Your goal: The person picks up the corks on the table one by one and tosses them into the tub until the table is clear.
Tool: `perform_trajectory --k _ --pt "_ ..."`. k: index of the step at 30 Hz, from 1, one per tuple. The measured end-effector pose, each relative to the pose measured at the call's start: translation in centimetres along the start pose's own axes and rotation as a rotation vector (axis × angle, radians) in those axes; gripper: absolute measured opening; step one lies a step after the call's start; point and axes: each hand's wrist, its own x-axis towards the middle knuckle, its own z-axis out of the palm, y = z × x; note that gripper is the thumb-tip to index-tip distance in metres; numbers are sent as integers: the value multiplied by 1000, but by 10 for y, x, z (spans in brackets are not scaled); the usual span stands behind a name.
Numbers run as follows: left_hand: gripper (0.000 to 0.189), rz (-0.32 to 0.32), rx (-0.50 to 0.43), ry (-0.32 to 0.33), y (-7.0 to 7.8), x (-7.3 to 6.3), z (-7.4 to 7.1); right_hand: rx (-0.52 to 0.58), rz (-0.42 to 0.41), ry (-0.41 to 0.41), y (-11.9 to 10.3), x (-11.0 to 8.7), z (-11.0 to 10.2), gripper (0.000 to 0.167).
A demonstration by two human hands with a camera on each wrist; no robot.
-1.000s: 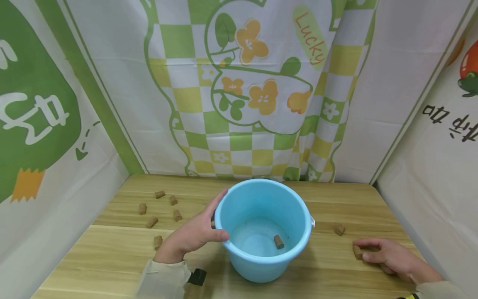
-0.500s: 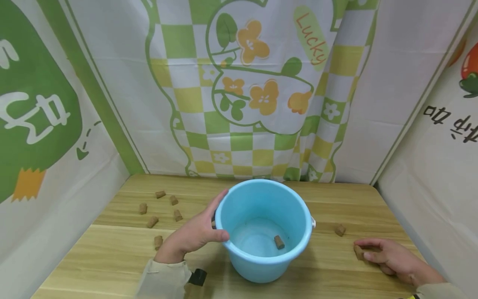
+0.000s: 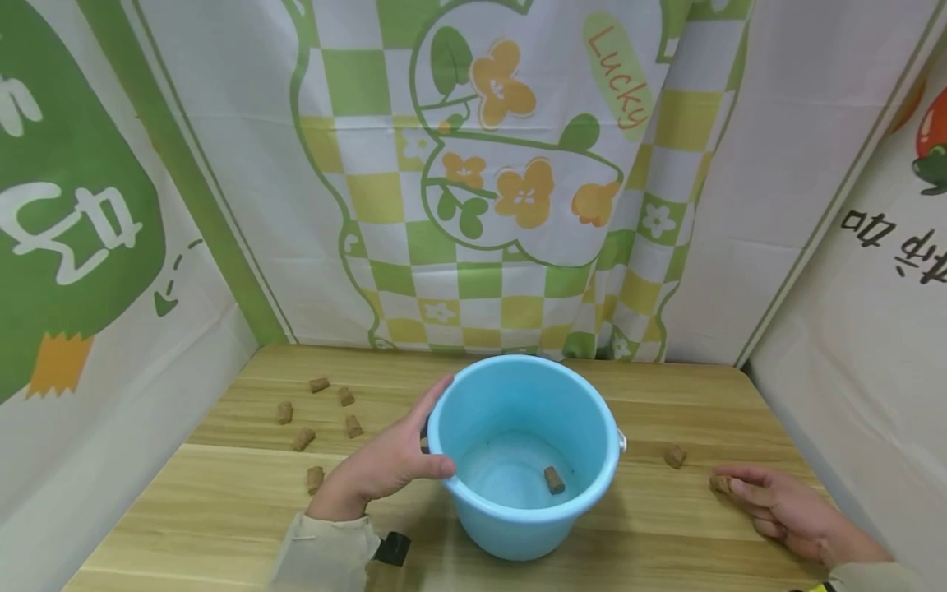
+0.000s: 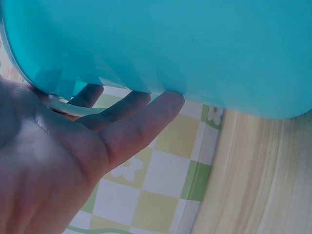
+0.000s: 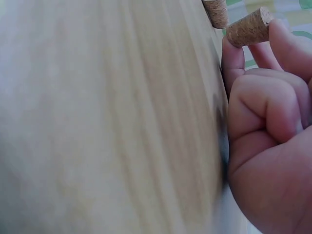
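Observation:
A light blue bucket (image 3: 510,526) stands on the wooden table, with one cork (image 3: 553,480) lying on its bottom. My left hand (image 3: 392,460) holds the bucket by its left side, thumb at the rim and fingers spread along the outer wall. Those fingertips (image 4: 170,102) touch the blue wall in the left wrist view. On the right, my right hand (image 3: 787,510) pinches another cork (image 5: 249,28) between thumb and fingers, low over the table. A third cork (image 3: 675,456) lies just beyond that hand.
Several loose corks (image 3: 303,439) are scattered on the left part of the table (image 3: 185,510). A white handle fitting (image 3: 622,442) sticks out at the bucket's right side. A printed checked curtain (image 3: 488,279) hangs behind the table, and printed cloth walls flank it.
My right hand has drawn slightly right and back with the cork, which has turned from standing to lying between the fingers. My left hand and the bucket have stayed in place.

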Motion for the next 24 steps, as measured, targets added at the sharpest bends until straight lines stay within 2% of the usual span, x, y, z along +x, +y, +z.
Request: perform_trajectory --k 6,11,18,24 --pt "116 -4 10 3 1 1 0 82 -23 10 -2 -1 -2 39" --pt "115 -6 10 4 0 1 0 169 -108 -18 -13 -4 -7 45" --pt "115 -8 8 0 0 1 -1 279 -259 -33 -44 -8 -7 46" --pt "113 1 15 -1 -1 0 -1 324 -283 -73 -78 -7 -3 48"
